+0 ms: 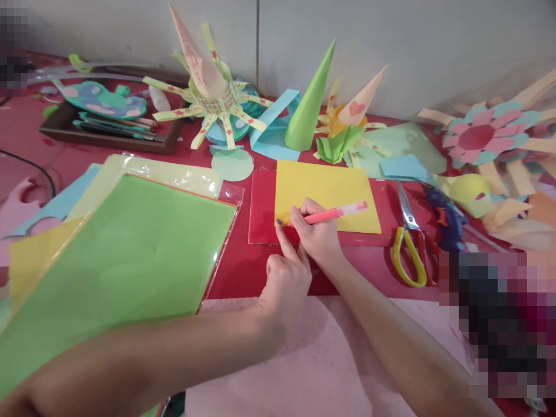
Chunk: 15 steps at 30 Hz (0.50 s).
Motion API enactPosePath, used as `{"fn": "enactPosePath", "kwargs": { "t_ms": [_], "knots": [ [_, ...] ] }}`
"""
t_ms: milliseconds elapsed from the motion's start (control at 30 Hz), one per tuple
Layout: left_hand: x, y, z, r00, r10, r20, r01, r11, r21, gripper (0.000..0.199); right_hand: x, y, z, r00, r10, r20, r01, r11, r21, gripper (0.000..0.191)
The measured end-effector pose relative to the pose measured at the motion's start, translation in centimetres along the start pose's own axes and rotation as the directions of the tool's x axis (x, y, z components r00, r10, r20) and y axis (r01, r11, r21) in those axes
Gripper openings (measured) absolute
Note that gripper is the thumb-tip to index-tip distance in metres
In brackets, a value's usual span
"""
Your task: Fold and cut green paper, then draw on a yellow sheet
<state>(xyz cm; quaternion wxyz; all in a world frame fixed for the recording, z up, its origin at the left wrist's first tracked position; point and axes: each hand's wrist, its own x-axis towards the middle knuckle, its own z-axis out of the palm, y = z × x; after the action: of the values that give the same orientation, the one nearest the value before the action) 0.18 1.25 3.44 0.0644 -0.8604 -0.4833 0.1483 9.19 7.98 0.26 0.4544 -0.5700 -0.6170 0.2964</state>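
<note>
Item: right hand [319,234] gripping a pink felt-tip marker [336,213], tip at the near left corner of a square yellow paper sheet [325,194].
Sheet lies on a red plastic mat [262,214]; left hand [284,278], loosely curled, one finger extended and pressing that corner. Yellow-handled scissors [408,240] lie just right of the mat.

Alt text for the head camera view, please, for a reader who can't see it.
The right hand holds a pink marker with its tip at the lower left corner of a yellow paper sheet, while the left hand points a finger at the same corner. Yellow-handled scissors lie to the right and a green paper stack to the left.
</note>
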Motion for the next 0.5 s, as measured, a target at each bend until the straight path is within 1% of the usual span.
{"fn": "enactPosePath", "kwargs": {
  "t_ms": [67, 167, 267, 400, 500],
  "knots": [
    [0.05, 0.01, -0.06, 1.000, 0.006, 0.003, -0.006, 1.000, 0.004, 0.046, 0.09, -0.06, -0.10, 0.999, 0.031, -0.010, -0.031, 0.999, 0.030, 0.033],
    [0.04, 0.05, -0.01, 1.000, 0.013, -0.021, -0.012, 1.000, 0.009, 0.049, 0.20, -0.17, -0.23, 0.996, 0.075, -0.039, -0.072, 0.995, 0.076, 0.032],
    [-0.04, 0.07, 0.10, 1.000, -0.003, -0.022, 0.003, 1.000, -0.004, 0.050, 0.22, -0.20, -0.25, 0.998, 0.046, -0.054, -0.044, 0.998, 0.040, 0.032],
    [-0.09, -0.01, 0.09, 1.000, -0.014, -0.016, 0.013, 0.999, -0.053, 0.050, 0.15, -0.15, -0.21, 1.000, 0.002, -0.030, -0.003, 1.000, -0.014, 0.034],
    [-0.03, -0.11, -0.15, 1.000, -0.016, 0.003, 0.017, 0.996, -0.088, 0.046, 0.10, -0.10, -0.17, 1.000, -0.013, -0.017, 0.013, 1.000, -0.025, 0.034]
  ]
}}
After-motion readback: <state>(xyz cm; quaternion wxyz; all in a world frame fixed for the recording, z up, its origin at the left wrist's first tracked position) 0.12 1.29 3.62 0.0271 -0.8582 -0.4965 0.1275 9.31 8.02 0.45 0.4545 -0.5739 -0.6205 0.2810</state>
